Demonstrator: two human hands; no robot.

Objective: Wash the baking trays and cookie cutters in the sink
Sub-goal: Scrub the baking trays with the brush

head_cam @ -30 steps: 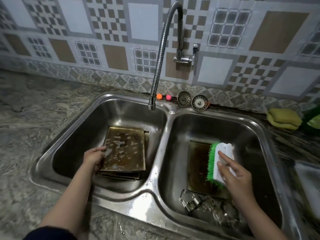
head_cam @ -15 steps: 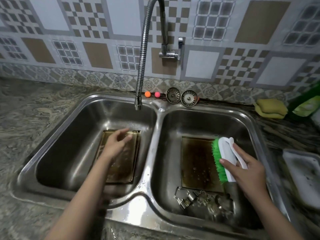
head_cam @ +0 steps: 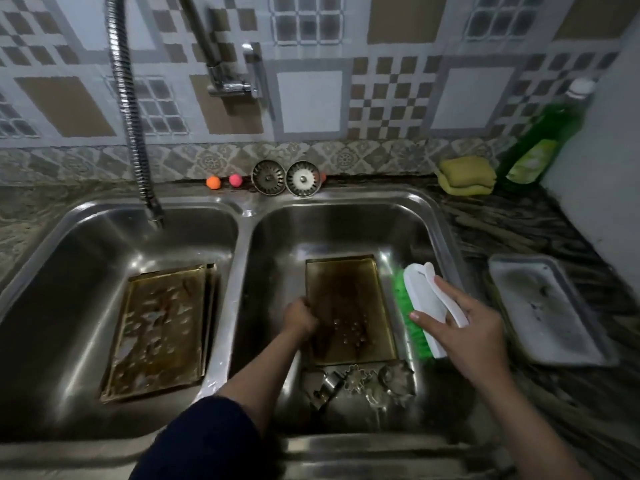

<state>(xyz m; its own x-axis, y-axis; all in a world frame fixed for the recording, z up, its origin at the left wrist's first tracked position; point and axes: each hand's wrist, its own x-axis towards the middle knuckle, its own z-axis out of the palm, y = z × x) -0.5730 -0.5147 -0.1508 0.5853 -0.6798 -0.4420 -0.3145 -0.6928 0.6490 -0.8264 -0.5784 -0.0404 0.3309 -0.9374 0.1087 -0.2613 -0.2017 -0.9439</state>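
Observation:
A double steel sink [head_cam: 244,216] holds the work. In the left basin lies a stack of brown, soapy baking trays [head_cam: 159,327]. A dark, greasy baking tray [head_cam: 356,306] lies flat in the right basin, with several metal cookie cutters [head_cam: 360,382] in front of it. My left hand [head_cam: 299,317] grips that tray's left edge, fingers curled over the rim. My right hand [head_cam: 464,327] holds a white scrub brush with green bristles [head_cam: 420,306] above the tray's right side.
The flexible tap spout [head_cam: 138,140] hangs over the left basin. Two sink strainers [head_cam: 285,178] and small coloured balls stand on the back ledge. A yellow sponge [head_cam: 465,174] and green detergent bottle [head_cam: 540,143] sit at the back right. A white tray [head_cam: 547,306] rests on the right counter.
My left hand left the trays in the left basin and crossed to the right basin, taking hold of the dark tray's left edge. My right hand moved the brush rightward off the tray.

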